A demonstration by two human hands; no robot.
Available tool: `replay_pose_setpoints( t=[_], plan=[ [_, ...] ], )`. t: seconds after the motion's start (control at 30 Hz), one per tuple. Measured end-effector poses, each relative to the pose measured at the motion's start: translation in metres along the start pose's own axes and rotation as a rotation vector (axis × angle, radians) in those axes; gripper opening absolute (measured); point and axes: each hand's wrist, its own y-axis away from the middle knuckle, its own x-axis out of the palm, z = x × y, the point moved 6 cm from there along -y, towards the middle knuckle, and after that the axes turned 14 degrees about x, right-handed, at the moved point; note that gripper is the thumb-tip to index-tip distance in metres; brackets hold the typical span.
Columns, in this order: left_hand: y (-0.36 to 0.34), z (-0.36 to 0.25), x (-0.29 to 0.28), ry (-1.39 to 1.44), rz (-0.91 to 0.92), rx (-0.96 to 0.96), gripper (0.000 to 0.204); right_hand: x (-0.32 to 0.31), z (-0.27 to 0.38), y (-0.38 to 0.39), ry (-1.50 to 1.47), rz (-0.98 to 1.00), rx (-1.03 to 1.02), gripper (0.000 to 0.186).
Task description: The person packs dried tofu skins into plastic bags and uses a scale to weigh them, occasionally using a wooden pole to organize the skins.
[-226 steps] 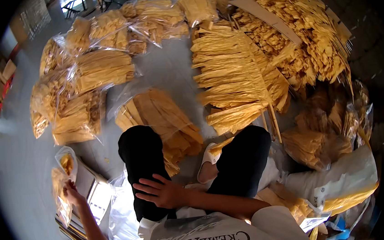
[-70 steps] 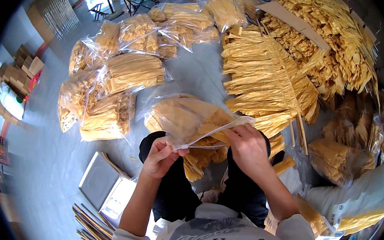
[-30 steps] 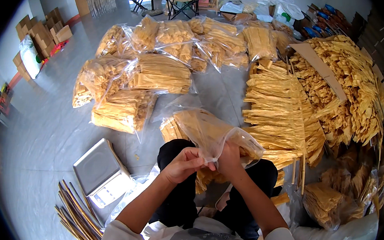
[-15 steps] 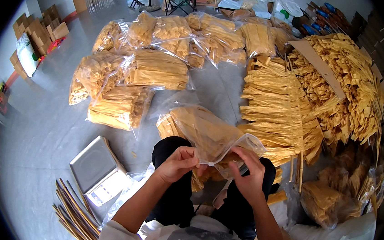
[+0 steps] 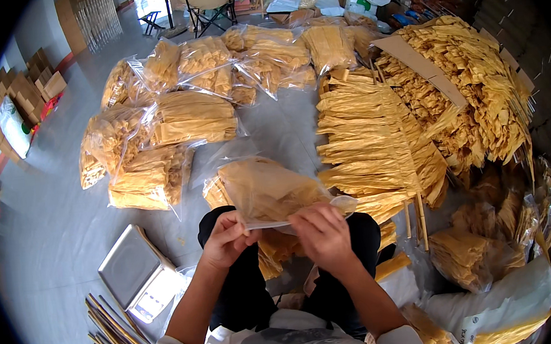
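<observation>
The held bag (image 5: 270, 185) is thin, clear plastic with a glossy, wrinkled skin; the stacked yellow sheets (image 5: 365, 144) look dry, papery and rough with creases (whether paper or leaf, I cannot tell). The scale pan (image 5: 128, 260) has the smooth, dull sheen of metal, the sticks (image 5: 116, 333) look wooden, and the cardboard strip (image 5: 421, 71) is matt, as are the black cloth trousers (image 5: 241, 299), while the floor (image 5: 51, 224) is smooth.

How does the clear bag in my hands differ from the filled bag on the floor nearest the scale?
The held bag is gripped along its edge by your left hand and right hand; the floor bag lies untouched. The held bag looks thin and limp, while the floor bag is packed thick. Both are see-through plastic.
</observation>
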Motion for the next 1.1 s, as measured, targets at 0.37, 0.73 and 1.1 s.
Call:
replay_pose_setpoints(
  t=[0.37, 0.73, 1.1],
  plan=[
    [-0.081, -0.086, 0.002, 0.172, -0.103, 0.311, 0.018, -0.043, -0.118, -0.002, -0.063, -0.138, 0.447, 0.008],
    [-0.056, -0.272, -0.007, 0.138, -0.033, 0.739, 0.017, 0.007, -0.146, 0.024, 0.003, 0.368, 0.541, 0.035],
    [0.132, -0.353, -0.144, -0.347, -0.670, 1.011, 0.013, 0.026, -0.157, 0.035, -0.291, 0.535, 0.735, 0.029]
  ],
)
